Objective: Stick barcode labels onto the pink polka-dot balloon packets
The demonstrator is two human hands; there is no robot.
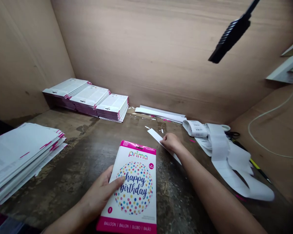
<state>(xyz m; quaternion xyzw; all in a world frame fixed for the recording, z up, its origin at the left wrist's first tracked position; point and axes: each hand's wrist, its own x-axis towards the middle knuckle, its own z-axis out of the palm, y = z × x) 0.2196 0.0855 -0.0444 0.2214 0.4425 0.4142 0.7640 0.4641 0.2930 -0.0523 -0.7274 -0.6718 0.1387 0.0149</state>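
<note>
A white and pink "happy birthday" balloon packet [134, 191] lies face up on the worn table in front of me. My left hand [101, 191] grips its left edge, thumb pressed on the printed front. My right hand [170, 142] reaches forward past the packet's top right corner and rests with curled fingers on a narrow white paper strip [154, 134]. Whether its fingers pinch the strip is hard to make out.
Three stacks of packets [88, 99] stand at the back left by the wooden wall, and another stack [19, 156] sits at the left. A barcode label roll with trailing backing paper [219, 146] lies right, beside scissors [232, 134], a pencil [257, 167] and a cable [266, 113]. A black lamp head [230, 34] hangs above.
</note>
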